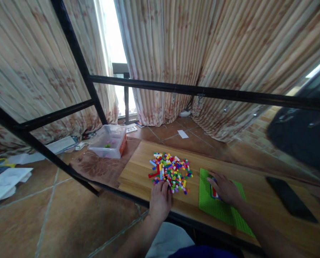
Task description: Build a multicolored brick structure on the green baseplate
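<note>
Clear box far left, seemingly parked aside. Left hand curls into near edge of brick pile, heaped likely for easy reach (can't tell whether anything's pinched). Right hand drapes over red-and-blue bricks on green baseplate, perhaps steadying; grip hidden. Dark slab rightmost.

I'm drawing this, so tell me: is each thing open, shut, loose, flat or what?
Bricks: mostly loose, heaped
Green board: lying flat
Left hand: fingers bent, at the bricks
Right hand: over the board
Box: open, things inside
Curtains: drawn, with a gap
Black slab: lying flat
</note>
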`<state>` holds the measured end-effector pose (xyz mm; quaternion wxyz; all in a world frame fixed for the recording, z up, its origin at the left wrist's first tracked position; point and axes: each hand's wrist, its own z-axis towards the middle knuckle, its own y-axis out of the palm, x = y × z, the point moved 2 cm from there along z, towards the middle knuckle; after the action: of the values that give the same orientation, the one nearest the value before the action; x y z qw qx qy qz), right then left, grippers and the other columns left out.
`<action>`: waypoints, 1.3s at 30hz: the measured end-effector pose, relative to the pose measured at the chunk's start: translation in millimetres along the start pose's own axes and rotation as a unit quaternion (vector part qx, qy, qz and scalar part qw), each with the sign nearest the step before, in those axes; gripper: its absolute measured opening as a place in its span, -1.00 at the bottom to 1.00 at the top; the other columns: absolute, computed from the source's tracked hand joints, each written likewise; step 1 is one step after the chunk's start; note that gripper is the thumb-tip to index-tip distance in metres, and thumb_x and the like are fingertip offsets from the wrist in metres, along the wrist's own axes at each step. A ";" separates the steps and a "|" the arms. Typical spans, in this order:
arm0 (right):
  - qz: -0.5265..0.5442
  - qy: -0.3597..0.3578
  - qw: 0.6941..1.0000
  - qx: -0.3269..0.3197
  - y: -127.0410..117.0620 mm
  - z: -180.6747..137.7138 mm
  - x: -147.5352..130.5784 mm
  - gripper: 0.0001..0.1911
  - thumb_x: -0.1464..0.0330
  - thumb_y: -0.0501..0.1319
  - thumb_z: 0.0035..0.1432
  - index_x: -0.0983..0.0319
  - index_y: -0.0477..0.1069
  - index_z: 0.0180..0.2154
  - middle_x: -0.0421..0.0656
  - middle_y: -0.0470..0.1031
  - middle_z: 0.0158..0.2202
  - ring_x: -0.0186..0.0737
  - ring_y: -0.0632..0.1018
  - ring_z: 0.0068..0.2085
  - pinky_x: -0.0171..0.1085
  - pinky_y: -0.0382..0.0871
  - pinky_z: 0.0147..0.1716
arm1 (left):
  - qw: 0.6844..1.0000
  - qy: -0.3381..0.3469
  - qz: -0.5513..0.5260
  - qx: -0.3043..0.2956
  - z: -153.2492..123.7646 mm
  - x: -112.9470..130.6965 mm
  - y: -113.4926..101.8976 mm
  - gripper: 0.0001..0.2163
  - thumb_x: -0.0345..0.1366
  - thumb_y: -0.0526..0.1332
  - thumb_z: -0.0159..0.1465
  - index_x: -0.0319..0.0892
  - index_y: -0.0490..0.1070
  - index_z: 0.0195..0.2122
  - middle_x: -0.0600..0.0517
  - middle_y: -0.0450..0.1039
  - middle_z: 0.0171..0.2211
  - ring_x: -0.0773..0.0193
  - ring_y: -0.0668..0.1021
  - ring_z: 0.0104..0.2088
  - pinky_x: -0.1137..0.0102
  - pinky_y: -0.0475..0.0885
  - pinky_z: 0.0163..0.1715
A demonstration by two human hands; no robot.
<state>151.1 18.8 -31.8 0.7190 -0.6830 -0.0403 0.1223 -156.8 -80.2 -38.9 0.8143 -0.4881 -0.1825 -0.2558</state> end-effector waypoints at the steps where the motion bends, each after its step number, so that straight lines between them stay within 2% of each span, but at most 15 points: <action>1: 0.000 0.004 1.000 -0.002 0.5 0.5 0.2 -0.45 0.04 -0.12 0.31 0.16 0.33 0.14 -0.02 0.36 0.20 0.04 0.40 0.16 0.05 0.33 0.02 | 1.000 0.004 -0.003 -0.001 -0.2 -0.7 -0.3 -0.71 -0.44 0.13 0.25 -0.12 0.39 -0.01 -0.13 0.45 -0.06 0.05 0.52 -0.07 0.09 0.50 -0.07; 8: 0.010 0.016 1.000 -0.007 -3.2 0.0 -6.0 -0.46 0.04 -0.08 0.30 0.15 0.34 0.14 -0.03 0.36 0.20 0.04 0.42 0.14 0.03 0.31 0.05 | 1.000 0.010 -0.011 -0.006 -1.4 -5.3 -1.2 -0.71 -0.44 0.12 0.26 -0.15 0.39 0.00 -0.16 0.45 -0.06 0.04 0.53 -0.05 0.08 0.50 -0.05; 21: 0.032 0.014 0.999 -0.003 -14.9 -16.9 -48.9 -0.41 -0.01 -0.11 0.31 0.18 0.36 0.13 -0.02 0.30 0.25 0.03 0.37 0.18 0.04 0.24 0.09 | 0.999 0.038 0.030 -0.010 1.1 -7.1 -2.4 -0.73 -0.39 0.10 0.31 -0.18 0.38 0.02 -0.18 0.46 -0.05 0.06 0.52 -0.03 0.11 0.49 -0.03; 27: 0.040 0.004 0.999 0.010 -21.4 -10.1 -50.3 -0.44 0.00 -0.08 0.31 0.18 0.40 0.08 -0.03 0.34 0.21 0.01 0.41 0.13 0.00 0.25 0.05 | 0.998 0.040 0.041 -0.014 5.8 -1.9 -5.6 -0.74 -0.39 0.09 0.30 -0.19 0.38 0.01 -0.17 0.45 -0.07 0.09 0.52 -0.05 0.13 0.47 -0.01; 32: 0.042 0.009 0.999 0.027 -24.5 -6.1 -51.4 -0.46 0.01 -0.08 0.31 0.19 0.44 0.03 -0.03 0.38 0.17 -0.01 0.41 0.11 -0.02 0.25 0.04 | 0.999 0.012 0.041 -0.019 4.5 2.4 -7.2 -0.75 -0.40 0.12 0.28 -0.21 0.40 -0.02 -0.15 0.46 -0.09 0.09 0.52 -0.05 0.16 0.48 -0.03; 35: 0.041 0.024 0.998 0.034 -23.2 -8.0 -46.5 -0.47 0.02 -0.08 0.31 0.19 0.46 -0.01 -0.03 0.41 0.13 0.00 0.43 0.08 -0.01 0.25 0.02 | 1.000 -0.014 0.005 -0.015 4.8 3.7 -11.9 -0.76 -0.37 0.12 0.30 -0.19 0.39 -0.02 -0.12 0.47 -0.11 0.14 0.55 -0.10 0.22 0.51 -0.08; 39: 0.047 0.034 0.997 0.058 -19.5 -12.8 -29.5 -0.47 0.01 -0.07 0.30 0.20 0.48 -0.05 -0.02 0.46 0.07 0.02 0.45 0.03 -0.01 0.27 -0.02 | 0.998 -0.051 0.000 0.023 30.3 -1.0 -24.8 -0.74 -0.30 0.13 0.31 -0.17 0.38 0.01 -0.11 0.47 -0.12 0.18 0.56 -0.14 0.27 0.51 -0.15</action>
<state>127.8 -1.3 -10.1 0.7519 -0.6448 0.0234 0.1353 -173.8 -62.8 -8.2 0.8148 -0.4819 -0.2291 -0.2265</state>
